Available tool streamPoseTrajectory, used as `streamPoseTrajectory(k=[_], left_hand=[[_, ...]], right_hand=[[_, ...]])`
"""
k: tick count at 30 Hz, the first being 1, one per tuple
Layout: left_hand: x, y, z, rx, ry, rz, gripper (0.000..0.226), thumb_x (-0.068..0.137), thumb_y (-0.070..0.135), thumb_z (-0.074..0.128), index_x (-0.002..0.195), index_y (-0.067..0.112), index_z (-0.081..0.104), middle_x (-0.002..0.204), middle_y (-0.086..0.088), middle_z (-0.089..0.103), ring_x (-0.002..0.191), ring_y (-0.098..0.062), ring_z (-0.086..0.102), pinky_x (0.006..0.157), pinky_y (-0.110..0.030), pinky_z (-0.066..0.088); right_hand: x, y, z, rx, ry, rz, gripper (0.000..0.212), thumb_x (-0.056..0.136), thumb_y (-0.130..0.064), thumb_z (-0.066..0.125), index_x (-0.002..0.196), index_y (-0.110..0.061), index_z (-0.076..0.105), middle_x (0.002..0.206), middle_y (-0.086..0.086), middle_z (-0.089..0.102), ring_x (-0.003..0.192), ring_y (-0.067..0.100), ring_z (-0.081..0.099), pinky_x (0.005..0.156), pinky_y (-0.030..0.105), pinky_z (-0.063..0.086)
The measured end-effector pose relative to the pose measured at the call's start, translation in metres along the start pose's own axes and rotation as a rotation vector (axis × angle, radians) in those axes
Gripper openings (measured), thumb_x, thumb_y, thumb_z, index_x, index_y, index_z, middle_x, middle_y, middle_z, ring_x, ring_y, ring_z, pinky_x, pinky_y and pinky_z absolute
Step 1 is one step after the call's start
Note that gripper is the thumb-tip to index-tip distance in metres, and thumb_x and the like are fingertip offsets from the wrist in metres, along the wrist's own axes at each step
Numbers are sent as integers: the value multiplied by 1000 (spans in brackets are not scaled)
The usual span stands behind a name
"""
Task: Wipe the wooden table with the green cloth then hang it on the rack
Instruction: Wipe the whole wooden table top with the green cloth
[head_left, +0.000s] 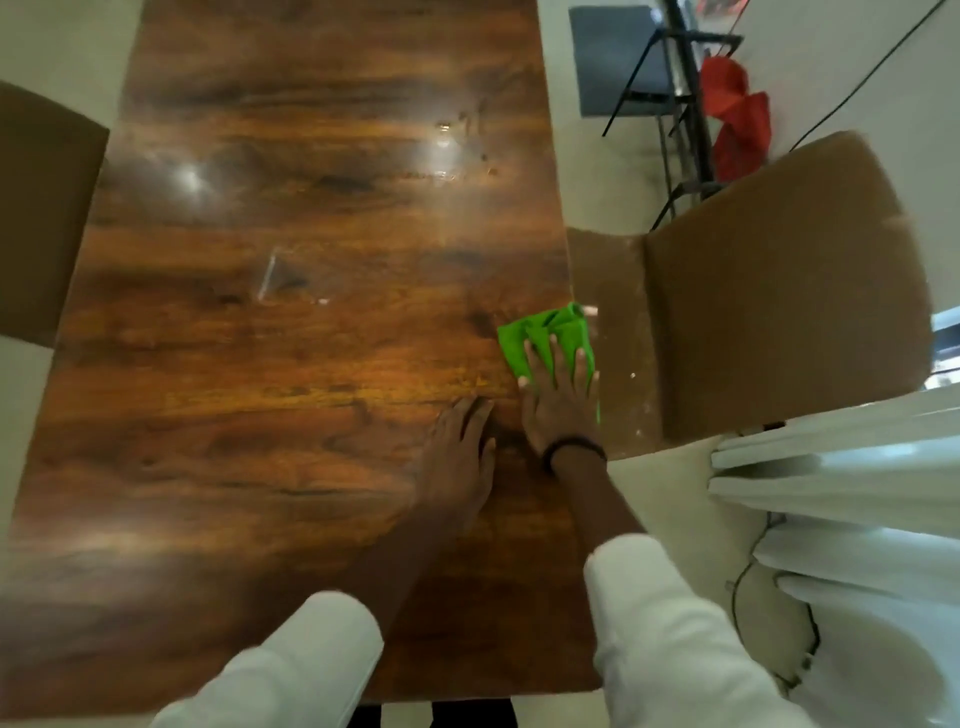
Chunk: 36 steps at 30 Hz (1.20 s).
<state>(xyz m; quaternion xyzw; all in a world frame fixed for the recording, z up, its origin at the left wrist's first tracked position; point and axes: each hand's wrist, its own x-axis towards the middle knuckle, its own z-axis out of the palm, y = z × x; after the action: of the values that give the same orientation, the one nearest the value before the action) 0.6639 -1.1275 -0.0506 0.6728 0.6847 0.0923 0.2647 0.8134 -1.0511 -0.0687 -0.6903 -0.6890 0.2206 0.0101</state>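
Observed from beside the table, left to right.

At nine o'clock, a brown chair back (41, 218) stands against the left edge of the wooden table (291, 322). The table top is glossy, with light glare at about eleven and one o'clock and a few droplets or smears near the one o'clock glare.

At about five o'clock from the table's centre, the person's left hand (460, 452) lies palm down on the bare wood, fingers extended and together, gripping nothing. A white sleeve (291, 665) covers the left forearm at six o'clock.

Just beside it, toward three o'clock, the right hand (558, 400) is pressed flat, fingers spread, on the green cloth (545, 335). The hand is not closed around the cloth; it pins it against the surface. A dark band (574, 448) sits on that wrist. The cloth is crumpled and lies at the table's right edge, at roughly three o'clock, its far portion showing beyond the fingertips and a thin strip showing at the hand's right side.

Beyond the edge, a second brown chair (779, 301) stands with its seat next to the cloth. At one o'clock stands a black metal rack (691, 104) with red fabric (737, 114) hanging on it, well apart from the cloth. White curtains (857, 493) hang at four o'clock.
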Motion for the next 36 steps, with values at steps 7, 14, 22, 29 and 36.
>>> streamPoseTrajectory(k=[7, 14, 22, 29, 36], left_hand=[[-11, -2, 2, 74, -26, 48, 55, 96, 31, 35, 149, 16, 31, 156, -10, 27, 145, -30, 21, 119, -46, 17], [-48, -1, 6, 122, -94, 107, 54, 97, 29, 38, 149, 20, 29, 158, -7, 24, 145, -28, 21, 120, -46, 15], [-89, -18, -11, 99, -190, 172, 53, 100, 28, 35, 151, 20, 22, 159, -5, 18, 148, -25, 11, 121, -42, 10], [-113, -57, -38, 78, -164, 111, 51, 100, 27, 38, 150, 19, 27, 159, -6, 21, 146, -25, 15, 120, -44, 17], [-134, -127, -70, 144, -141, 62, 51, 99, 28, 41, 148, 17, 32, 155, -10, 28, 143, -29, 24, 116, -46, 25]], right_hand=[[-95, 20, 25, 22, 25, -42, 54, 103, -42, 25, 155, -34, 15, 164, -3, 6, 150, 31, 0, 120, 53, 5], [-269, 37, 57, 8, -46, 69, 55, 103, -42, 32, 154, -39, 13, 164, -8, 4, 150, 28, -5, 120, 55, 10], [-287, 11, 68, 89, -31, 191, 54, 104, -39, 28, 155, -37, 9, 163, -8, -3, 150, 27, -12, 120, 52, -1], [-317, -82, 108, 196, -102, 81, 55, 105, -36, 29, 156, -34, 9, 164, -5, -5, 149, 29, -16, 118, 51, -7], [-318, -160, 136, 165, -147, -121, 51, 104, -35, 31, 154, -32, 22, 164, -7, 1, 150, 28, -11, 118, 50, -8]])
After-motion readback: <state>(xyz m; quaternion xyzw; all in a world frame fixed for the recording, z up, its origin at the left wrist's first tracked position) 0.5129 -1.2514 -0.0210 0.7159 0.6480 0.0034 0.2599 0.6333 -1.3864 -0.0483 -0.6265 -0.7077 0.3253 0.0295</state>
